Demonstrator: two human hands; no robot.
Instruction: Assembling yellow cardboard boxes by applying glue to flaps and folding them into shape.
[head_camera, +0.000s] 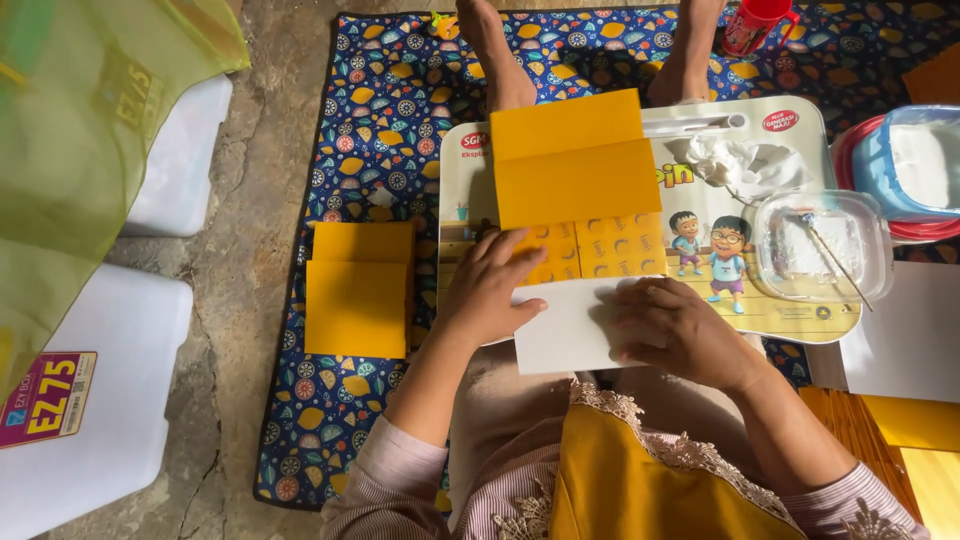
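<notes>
My left hand (492, 288) lies flat on a yellow patterned paper sheet (590, 245) and on the upper left corner of a white sheet (562, 330). My right hand (680, 332) presses down on the right side of that white sheet, fingers curled over its edge. Both sheets rest on a small cartoon-printed lap table (770, 318). A folded yellow paper piece (572, 158) lies on the table just beyond the patterned sheet.
A stack of yellow folded papers (358, 290) lies on the patterned blue mat (390, 100) at left. A clear plastic container with a stick (822, 245), crumpled tissue (745, 162), a red-rimmed tub (905, 165) and a red cup (755, 22) sit at right. White plastic boxes (110, 420) stand far left.
</notes>
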